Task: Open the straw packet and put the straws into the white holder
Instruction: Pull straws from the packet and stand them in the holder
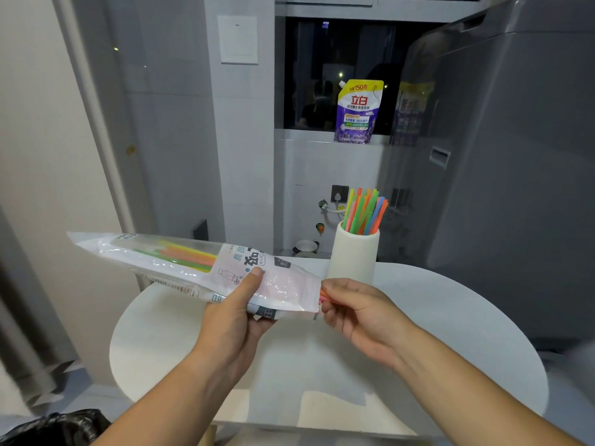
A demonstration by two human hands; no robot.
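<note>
At frame centre, our left hand (240, 304) grips the straw packet (193, 268), thumb pressed on top, while our right hand (357, 309) pinches straw ends (323, 296) at its open mouth. Behind them, the white holder (352, 255) on the round table (450, 317) holds coloured straws (365, 210).

Open counter in front, crowded toward the holder

The round counter (434, 333) lies bare on its near and right parts, free room for a hand to pass; the holder (352, 255) stands at the far edge, its mouth packed with upright straws (363, 210) that leave little room inside. The packet (193, 268) spans the air over the counter's left side, held by the left hand (235, 313), while the right hand (357, 310) sits just before the holder. A grey appliance (499, 156) walls the right; a black bag (54, 428) lies at lower left.
</note>
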